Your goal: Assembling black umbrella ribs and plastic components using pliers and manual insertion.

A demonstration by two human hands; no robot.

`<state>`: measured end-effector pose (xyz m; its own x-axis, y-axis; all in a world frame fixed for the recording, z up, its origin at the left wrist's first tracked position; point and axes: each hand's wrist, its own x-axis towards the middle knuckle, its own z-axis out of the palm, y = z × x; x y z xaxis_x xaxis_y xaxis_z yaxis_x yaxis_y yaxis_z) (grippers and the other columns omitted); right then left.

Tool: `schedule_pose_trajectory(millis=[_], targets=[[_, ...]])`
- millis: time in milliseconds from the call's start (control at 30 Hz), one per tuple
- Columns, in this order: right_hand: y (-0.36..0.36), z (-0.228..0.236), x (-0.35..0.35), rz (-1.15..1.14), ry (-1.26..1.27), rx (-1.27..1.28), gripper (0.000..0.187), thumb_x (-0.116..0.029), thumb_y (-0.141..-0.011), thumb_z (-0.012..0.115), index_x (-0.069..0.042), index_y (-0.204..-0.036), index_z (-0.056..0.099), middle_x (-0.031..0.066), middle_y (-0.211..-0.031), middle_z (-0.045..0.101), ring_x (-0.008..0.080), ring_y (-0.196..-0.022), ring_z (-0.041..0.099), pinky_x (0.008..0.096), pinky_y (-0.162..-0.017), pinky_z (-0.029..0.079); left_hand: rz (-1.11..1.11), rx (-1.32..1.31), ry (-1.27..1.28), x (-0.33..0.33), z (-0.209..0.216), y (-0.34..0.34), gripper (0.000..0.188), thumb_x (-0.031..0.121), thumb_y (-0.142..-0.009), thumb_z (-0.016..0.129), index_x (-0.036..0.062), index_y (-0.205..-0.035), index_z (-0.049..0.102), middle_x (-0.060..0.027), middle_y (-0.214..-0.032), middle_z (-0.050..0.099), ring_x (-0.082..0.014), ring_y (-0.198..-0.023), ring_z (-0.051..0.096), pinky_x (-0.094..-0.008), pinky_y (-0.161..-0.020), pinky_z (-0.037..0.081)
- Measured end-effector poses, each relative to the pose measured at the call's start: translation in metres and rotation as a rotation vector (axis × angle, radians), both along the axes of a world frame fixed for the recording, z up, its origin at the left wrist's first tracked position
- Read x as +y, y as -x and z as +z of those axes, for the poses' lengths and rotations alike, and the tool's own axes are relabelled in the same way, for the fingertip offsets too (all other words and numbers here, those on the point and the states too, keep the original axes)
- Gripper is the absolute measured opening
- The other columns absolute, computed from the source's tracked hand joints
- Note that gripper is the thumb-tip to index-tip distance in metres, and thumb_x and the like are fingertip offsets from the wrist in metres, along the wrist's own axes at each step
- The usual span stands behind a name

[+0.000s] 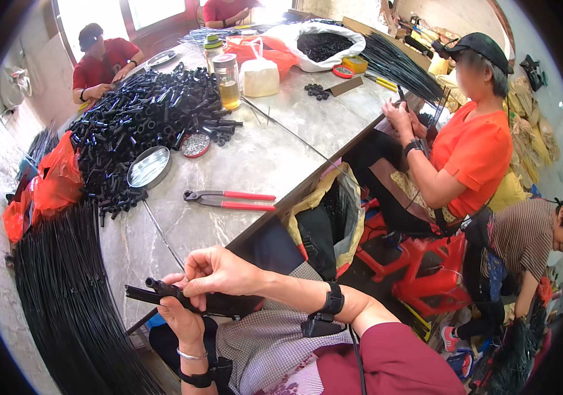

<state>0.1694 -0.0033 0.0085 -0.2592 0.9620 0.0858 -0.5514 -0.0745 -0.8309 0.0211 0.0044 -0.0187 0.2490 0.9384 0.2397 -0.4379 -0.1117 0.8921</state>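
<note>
My left hand (186, 324) is wrapped round a black tubular part (141, 294) just past the table's near edge. On top of it lies a shorter black piece with a rounded end (160, 287). My right hand (223, 271) pinches at this piece from above; its fingertips hide what exactly they grip. A thin metal rod (163, 236) runs from the heap on the table toward my right fingers; whether it touches them I cannot tell. Nearest on the tabletop (141, 247) are pincers with red handles (248, 195).
A big heap of black tubular parts (143, 112) covers the table's left. Around it are a round tin (149, 166), a small red dish (195, 145) and a jar (227, 82). Bundled black rods (64, 296) hang at left. Co-workers (469, 151) sit around; an open sack (327, 224) stands at right.
</note>
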Motion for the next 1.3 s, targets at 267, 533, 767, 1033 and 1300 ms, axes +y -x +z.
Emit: schedule_pose_trajectory(millis=[267, 533, 767, 1033, 1300], targets=[[-0.025, 0.004, -0.021, -0.087, -0.006, -0.179, 0.016, -0.017, -0.09, 0.064, -0.001, -0.093, 0.063, -0.0009, -0.075, 0.06, 0.0053, -0.061, 0.053, 0.021, -0.054, 0.044, 0.09, 0.035, -0.071, 0.0, 0.031, 0.002, 0.064, 0.06, -0.086, 0.053, 0.0019, -0.111, 0.047, 0.0025, -0.061, 0.039, -0.0077, -0.047, 0.036, -0.0224, -0.045, 0.028], [-0.079, 0.005, -0.056, -0.193, -0.001, -0.075, 0.016, -0.013, -0.093, 0.059, 0.002, -0.092, 0.063, 0.0009, -0.073, 0.057, 0.0066, -0.061, 0.052, 0.0218, -0.056, 0.045, 0.071, -0.004, -0.267, -0.014, 0.132, 0.015, 0.06, 0.055, -0.091, 0.051, 0.008, -0.127, 0.044, 0.0031, -0.068, 0.035, -0.0074, -0.053, 0.034, -0.025, -0.05, 0.039], [-0.098, -0.015, -0.061, -0.198, 0.034, 0.023, 0.015, -0.014, -0.094, 0.059, 0.0, -0.091, 0.062, 0.0017, -0.074, 0.058, 0.0068, -0.06, 0.052, 0.0217, -0.055, 0.046, 0.226, 0.093, -0.549, -0.062, 0.223, 0.037, 0.059, 0.051, -0.094, 0.046, 0.0045, -0.13, 0.04, 0.0029, -0.066, 0.031, -0.004, -0.044, 0.028, -0.0165, -0.036, 0.029], [-0.101, -0.061, -0.063, -0.101, 0.139, 0.042, 0.014, -0.015, -0.094, 0.059, -0.003, -0.089, 0.062, -0.0002, -0.072, 0.055, 0.0071, -0.06, 0.051, 0.0216, -0.054, 0.044, 0.387, 0.403, -0.42, -0.073, 0.222, 0.038, 0.056, 0.05, -0.1, 0.033, 0.0035, -0.128, 0.043, 0.004, -0.058, 0.031, -0.0046, -0.039, 0.026, -0.0209, -0.034, 0.023], [-0.088, -0.136, -0.068, -0.049, 0.328, -0.136, 0.019, -0.02, -0.091, 0.064, -0.001, -0.089, 0.061, -0.0017, -0.069, 0.056, 0.0061, -0.058, 0.052, 0.0212, -0.054, 0.044, 0.36, 0.783, 0.087, -0.019, 0.051, 0.072, 0.037, 0.035, -0.102, 0.043, 0.0061, -0.124, 0.052, 0.005, -0.057, 0.041, -0.0021, -0.043, 0.035, -0.0196, -0.037, 0.028]])
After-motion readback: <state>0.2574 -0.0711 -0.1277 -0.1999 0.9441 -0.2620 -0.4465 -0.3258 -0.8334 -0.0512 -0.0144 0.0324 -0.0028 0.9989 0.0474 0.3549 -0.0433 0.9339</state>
